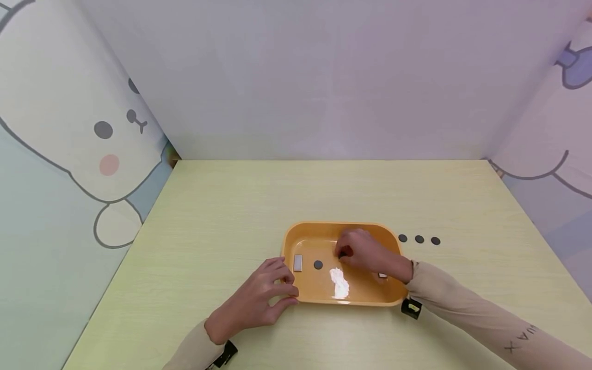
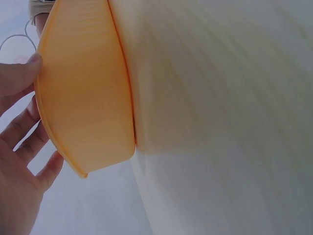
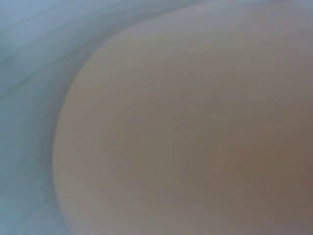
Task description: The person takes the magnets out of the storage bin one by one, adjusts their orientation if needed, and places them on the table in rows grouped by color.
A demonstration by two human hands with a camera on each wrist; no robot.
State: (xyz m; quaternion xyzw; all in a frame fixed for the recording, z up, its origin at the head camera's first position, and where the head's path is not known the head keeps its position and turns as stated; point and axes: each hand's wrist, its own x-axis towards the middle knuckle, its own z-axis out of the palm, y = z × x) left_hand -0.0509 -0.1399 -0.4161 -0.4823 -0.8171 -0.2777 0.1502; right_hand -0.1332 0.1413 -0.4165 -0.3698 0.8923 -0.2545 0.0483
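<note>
An orange tray [image 1: 370, 304] with raised sides stands on the table. My left hand [image 1: 263, 293] touches its left rim with spread, slightly bent fingertips; the left wrist view shows them against the outer edge. Inside the tray, my right hand [image 1: 365, 250] pinches a small dark disc [image 1: 343, 253], mostly hidden by the fingers. A dark round disc [image 1: 318, 264] lies on the tray floor left of that hand. Near the tray's left end lies a pale rectangular piece [image 1: 298, 263]. Another pale piece [image 1: 383, 275] is partly hidden under the right wrist.
Three dark discs, among them a middle disc [image 1: 419, 239], lie in a row on the table just right of the tray. A pale wall stands behind the table [image 1: 222, 205], with printed panels at both sides. The right wrist view is a blur.
</note>
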